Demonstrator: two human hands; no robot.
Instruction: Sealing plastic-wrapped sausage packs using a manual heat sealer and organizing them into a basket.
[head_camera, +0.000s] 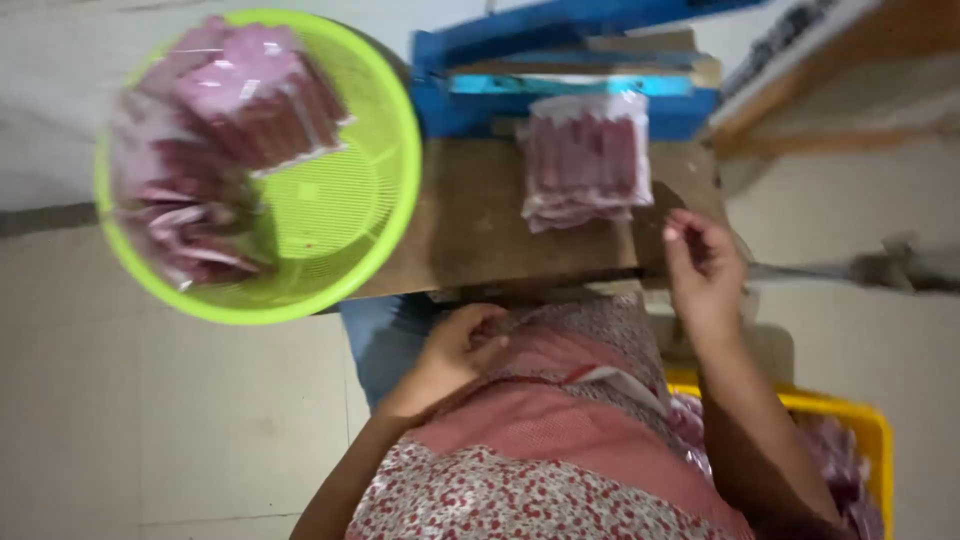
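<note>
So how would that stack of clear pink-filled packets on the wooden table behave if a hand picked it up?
The stack of packets looks like loose plastic bags, so it would probably slide apart unless gripped from both sides. The glossy film suggests a slippery surface. Its edges splay unevenly, so single packets seem soft and likely to flop. The right hand hovers beside it, apart from it.

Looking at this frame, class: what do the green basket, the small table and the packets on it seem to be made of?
Green basket: likely moulded plastic, with glossy lattice walls. Small table: seemingly wood, matt brown, worn. Packets: clear, shiny plastic film, pink contents showing through.
</note>
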